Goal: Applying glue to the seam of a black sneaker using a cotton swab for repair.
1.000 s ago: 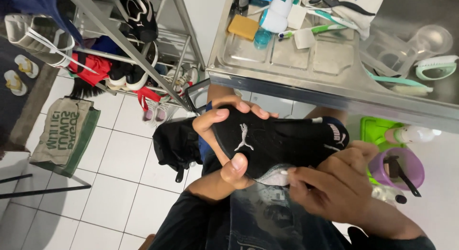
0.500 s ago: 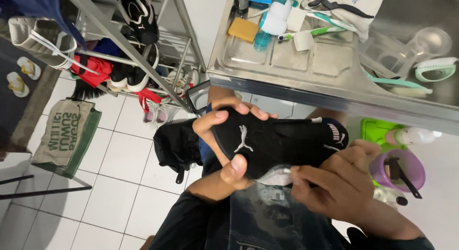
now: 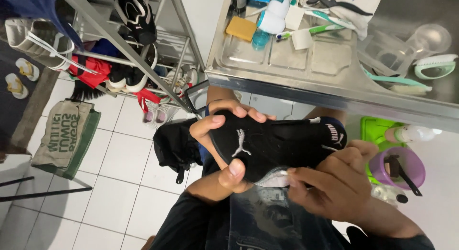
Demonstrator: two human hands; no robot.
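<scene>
Presently, one black shoe (image 3: 277, 147), held sideways above the lap, just off the front edge of the steel worktop (image 3: 306, 90). Left hand (image 3: 217, 149): grip clamped round the toe end, thumb beneath. Right hand (image 3: 334, 183): fingers pinched together on a small white scrap (image 3: 283, 173) at the pale sole edge. Advice: brace the shoe firmly, work in short strokes, keep pressure on the sole rim only.

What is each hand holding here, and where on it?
The left hand grips the black shoe around its front end, thumb underneath. The right hand pinches something small and white against the shoe's lower edge; what it is cannot be told.
</scene>
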